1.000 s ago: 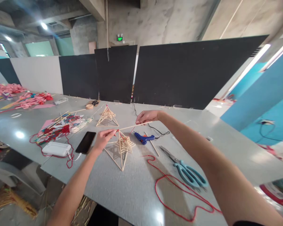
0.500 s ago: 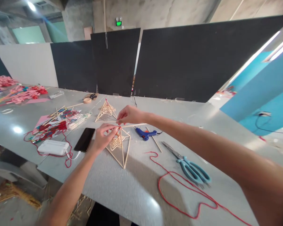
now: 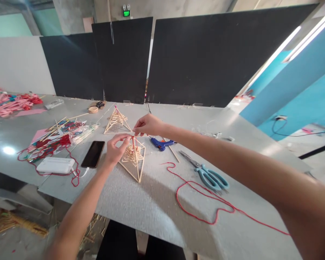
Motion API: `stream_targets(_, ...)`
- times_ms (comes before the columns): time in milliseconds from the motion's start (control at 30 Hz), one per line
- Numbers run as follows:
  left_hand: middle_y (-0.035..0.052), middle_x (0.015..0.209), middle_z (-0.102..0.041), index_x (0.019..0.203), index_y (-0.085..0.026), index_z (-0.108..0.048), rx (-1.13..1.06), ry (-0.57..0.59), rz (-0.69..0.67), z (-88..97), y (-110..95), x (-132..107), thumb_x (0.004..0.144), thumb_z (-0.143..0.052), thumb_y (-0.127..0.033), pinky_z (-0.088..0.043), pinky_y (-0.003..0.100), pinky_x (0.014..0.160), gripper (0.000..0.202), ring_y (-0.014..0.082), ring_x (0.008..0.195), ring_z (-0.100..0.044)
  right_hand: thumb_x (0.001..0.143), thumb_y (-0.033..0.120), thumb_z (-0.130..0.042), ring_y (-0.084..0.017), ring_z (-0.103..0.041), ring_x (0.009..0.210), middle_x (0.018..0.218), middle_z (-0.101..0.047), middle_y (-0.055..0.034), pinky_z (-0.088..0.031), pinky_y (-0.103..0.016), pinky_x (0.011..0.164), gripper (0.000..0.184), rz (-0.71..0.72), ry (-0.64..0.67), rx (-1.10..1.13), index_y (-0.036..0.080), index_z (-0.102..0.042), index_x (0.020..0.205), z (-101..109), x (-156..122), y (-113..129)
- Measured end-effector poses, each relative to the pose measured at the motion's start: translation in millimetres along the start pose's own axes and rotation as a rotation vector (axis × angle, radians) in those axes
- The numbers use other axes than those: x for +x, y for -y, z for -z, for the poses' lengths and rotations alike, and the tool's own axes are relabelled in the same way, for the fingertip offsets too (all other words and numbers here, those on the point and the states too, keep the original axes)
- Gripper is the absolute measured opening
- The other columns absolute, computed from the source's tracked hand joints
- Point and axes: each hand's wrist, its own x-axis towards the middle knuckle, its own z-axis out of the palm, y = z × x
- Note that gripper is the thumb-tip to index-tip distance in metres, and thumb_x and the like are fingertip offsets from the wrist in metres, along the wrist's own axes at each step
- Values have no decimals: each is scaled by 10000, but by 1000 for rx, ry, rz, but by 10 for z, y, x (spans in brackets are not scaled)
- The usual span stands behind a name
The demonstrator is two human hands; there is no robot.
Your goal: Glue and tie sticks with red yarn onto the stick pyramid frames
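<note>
A pyramid frame of thin wooden sticks (image 3: pixel 139 167) stands on the table, with smaller stick layers inside it. My left hand (image 3: pixel 116 148) pinches at its peak from the left, thumb and forefinger closed. Just above the peak, my right hand (image 3: pixel 149 125) is closed in a pinch on red string at the tip. The string's end between the fingertips is too small to see clearly. Red strands (image 3: pixel 133 143) show below the peak. Behind stands a second stick pyramid (image 3: pixel 116 121) with a red tip.
Right of the pyramid lie a blue glue gun (image 3: pixel 161 144), a loose stick (image 3: pixel 173 154), blue-handled scissors (image 3: pixel 209 177) and a long red string (image 3: pixel 196 216). To the left are a phone (image 3: pixel 93 154), a white power bank (image 3: pixel 55 165) and a heap of craft materials (image 3: pixel 62 139).
The view has tilted downward and turned slightly, so the scene sits higher and further left. Both hands stay at the pyramid's peak; red strands show more clearly below it.
</note>
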Motion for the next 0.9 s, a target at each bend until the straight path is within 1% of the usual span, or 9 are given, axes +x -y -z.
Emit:
stream_targets(100, 65, 1016, -791, 978, -212, -794, -87, 19, 101, -10, 30, 2, 913, -708, -365, -532, 374, 917, 187, 227, 985, -710, 837, 237, -728, -143, -688, 723, 843, -788, -66, -483, -215, 518, 108, -7, 23, -20, 179, -767, 755, 9, 58, -27)
stream_targets(167, 65, 1001, -787, 978, -206, -783, -171, 31, 148, -21, 65, 3, 904, -715, -374, -532, 381, 946, 196, 226, 980, -712, 846, 233, -727, -144, -682, 732, 844, -787, -64, -477, -218, 515, 114, 3, 53, -55, 181, -764, 751, 22, 85, 9)
stream_targets(333, 64, 1007, -763, 1019, -192, -729, -400, 69, 247, -61, 137, 13, 895, -714, -363, -522, 395, 998, 212, 219, 1008, -711, 844, 217, -750, -161, -687, 793, 861, -785, -41, -506, -227, 541, 86, -55, 158, -165, 200, -748, 760, 107, 86, 246)
stream_targets(433, 57, 1005, -749, 1011, -197, -712, -453, 84, 262, -75, 154, 26, 896, -712, -353, -514, 384, 998, 194, 208, 1002, -705, 852, 226, -762, -172, -702, 818, 883, -784, -42, -540, -232, 560, 121, -91, 205, -255, 196, -722, 741, 155, 85, 392)
stream_targets(533, 45, 994, -737, 1005, -214, -699, -484, 98, 262, -81, 174, 41, 905, -700, -363, -507, 360, 962, 180, 193, 977, -695, 861, 209, -759, -174, -718, 798, 872, -783, -51, -566, -233, 577, 146, -126, 249, -316, 184, -700, 730, 164, 107, 479)
stream_targets(600, 41, 1012, -733, 1020, -224, -686, -516, 117, 261, -86, 197, 51, 909, -691, -371, -499, 355, 946, 185, 192, 976, -689, 874, 199, -746, -173, -725, 778, 854, -782, -57, -582, -239, 600, 158, -135, 260, -327, 177, -696, 725, 148, 133, 497)
stream_targets(767, 42, 1048, -740, 1089, -235, -654, -551, 136, 260, -100, 263, 58, 908, -693, -384, -480, 376, 966, 238, 206, 1011, -685, 882, 191, -751, -183, -734, 768, 828, -775, -72, -604, -266, 653, 194, -180, 261, -340, 164, -683, 702, 87, 208, 482)
stream_targets(900, 44, 1064, -737, 1099, -241, -656, -529, 134, 256, -107, 255, 49, 928, -678, -406, -489, 375, 963, 239, 202, 1010, -683, 870, 203, -777, -172, -714, 814, 801, -764, -74, -612, -264, 740, 128, -191, 303, -384, 129, -717, 785, 67, 228, 532)
